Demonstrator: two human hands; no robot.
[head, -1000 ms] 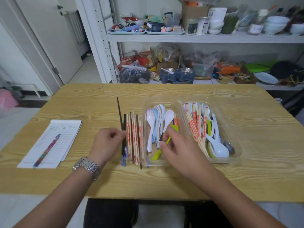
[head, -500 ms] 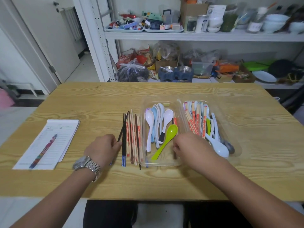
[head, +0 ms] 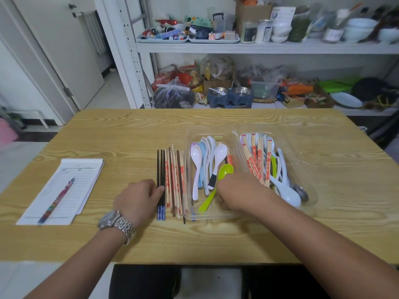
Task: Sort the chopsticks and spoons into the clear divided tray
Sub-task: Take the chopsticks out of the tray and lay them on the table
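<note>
The clear divided tray [head: 237, 134] lies on the wooden table [head: 129, 134]. Several white, blue and green spoons [head: 218, 156] fill its left compartment. Red-printed chopsticks [head: 257, 160] lie mixed with more spoons [head: 289, 195] in the right compartment. A row of loose chopsticks [head: 174, 180] lies on the table left of the tray, with black chopsticks [head: 160, 165] at its left edge. My left hand [head: 138, 199] pinches those black chopsticks near their lower ends. My right hand [head: 239, 190] is down in the left compartment, fingers curled over a red-printed chopstick [head: 230, 159] by the divider; the fingertips are hidden.
A notepad [head: 71, 182] with a pen [head: 57, 200] lies at the table's left. Behind the table stand white shelves [head: 259, 47] crowded with bowls, jars, bags and boxes. A white door [head: 54, 50] is at the far left.
My right hand let go of the green spoon in the left compartment and shifted right onto the chopstick by the divider. My left hand laid the tilted black chopstick straight beside the others.
</note>
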